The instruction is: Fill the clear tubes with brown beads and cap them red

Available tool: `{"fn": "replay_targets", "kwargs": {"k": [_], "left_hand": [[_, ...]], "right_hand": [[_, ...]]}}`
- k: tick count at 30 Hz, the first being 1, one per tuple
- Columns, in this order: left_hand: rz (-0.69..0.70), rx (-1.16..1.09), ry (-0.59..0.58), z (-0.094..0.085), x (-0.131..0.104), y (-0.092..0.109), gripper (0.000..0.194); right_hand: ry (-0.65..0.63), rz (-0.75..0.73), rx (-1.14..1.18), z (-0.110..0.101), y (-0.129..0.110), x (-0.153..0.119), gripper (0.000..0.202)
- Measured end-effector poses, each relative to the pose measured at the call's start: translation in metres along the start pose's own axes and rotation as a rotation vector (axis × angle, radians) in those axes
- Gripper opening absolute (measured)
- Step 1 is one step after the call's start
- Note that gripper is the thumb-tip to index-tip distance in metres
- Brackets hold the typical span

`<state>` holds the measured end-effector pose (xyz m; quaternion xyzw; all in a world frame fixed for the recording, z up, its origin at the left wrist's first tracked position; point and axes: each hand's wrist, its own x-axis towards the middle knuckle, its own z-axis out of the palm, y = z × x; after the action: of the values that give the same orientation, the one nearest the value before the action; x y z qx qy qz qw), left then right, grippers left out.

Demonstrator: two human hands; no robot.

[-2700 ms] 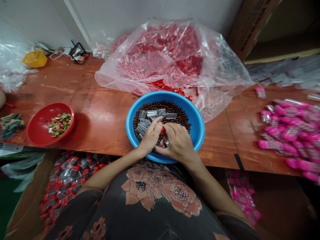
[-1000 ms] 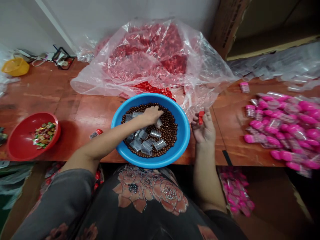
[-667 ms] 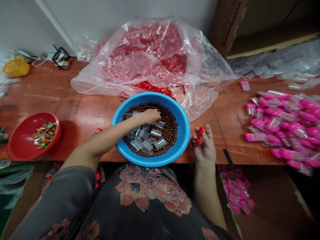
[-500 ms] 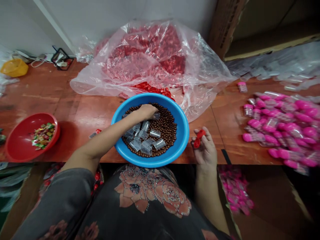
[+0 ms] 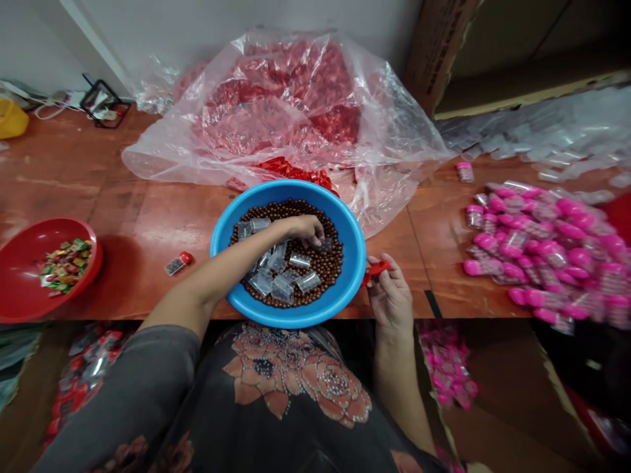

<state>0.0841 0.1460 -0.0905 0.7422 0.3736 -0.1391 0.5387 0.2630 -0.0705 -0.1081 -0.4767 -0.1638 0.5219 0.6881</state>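
Note:
A blue basin [image 5: 219,276] holds small brown balls [image 5: 325,276] and several clear plastic tubes [image 5: 283,289]. My left hand [image 5: 308,230] reaches into it, fingers closed on a clear tube [image 5: 325,245] low among the balls at the right side. Part of that tube is hidden by the fingers and balls. Just outside the basin's right rim, my right hand [image 5: 392,295] pinches a red plastic cap [image 5: 378,267] between thumb and fingers. To the left on the table lies a filled clear tube with a red lid [image 5: 178,263].
Behind the basin lies a large clear bag [image 5: 305,112] of red caps. Pink-lidded tubes [image 5: 557,249] are heaped on the right. A red bowl [image 5: 89,236] with wrapped sweets stands on the left. Boxes of filled tubes sit below the table edge.
My left hand has moved right and toward me within the basin, bringing a tube into the balls. My right hand with the red cap has come closer to the basin's rim.

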Motion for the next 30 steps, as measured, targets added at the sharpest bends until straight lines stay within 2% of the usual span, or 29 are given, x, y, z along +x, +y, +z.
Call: {"fn": "replay_targets", "kwargs": {"k": [7,10,17,21,25,30], "left_hand": [[0.010,-0.258,-0.066,0.011,0.000,0.000,0.024],[-0.013,-0.276,-0.083,0.009,-0.002,-0.001,0.022],[-0.070,-0.248,-0.030,0.000,0.002,-0.007,0.019],[-0.032,-0.339,-0.052,0.008,0.003,-0.006,0.016],[0.033,-0.469,-0.083,0.013,-0.002,-0.005,0.022],[0.130,-0.712,-0.158,0.006,-0.025,0.003,0.027]], "right_hand": [[-0.009,-0.002,-0.026,-0.003,0.003,0.000,0.034],[-0.006,0.006,-0.016,-0.003,0.002,-0.001,0.035],[0.027,0.011,-0.023,-0.005,0.004,-0.003,0.035],[0.019,0.000,-0.024,-0.004,0.004,-0.004,0.035],[0.022,-0.013,-0.013,-0.001,0.001,-0.004,0.035],[0.011,-0.019,-0.003,0.008,-0.007,-0.004,0.035]]}}
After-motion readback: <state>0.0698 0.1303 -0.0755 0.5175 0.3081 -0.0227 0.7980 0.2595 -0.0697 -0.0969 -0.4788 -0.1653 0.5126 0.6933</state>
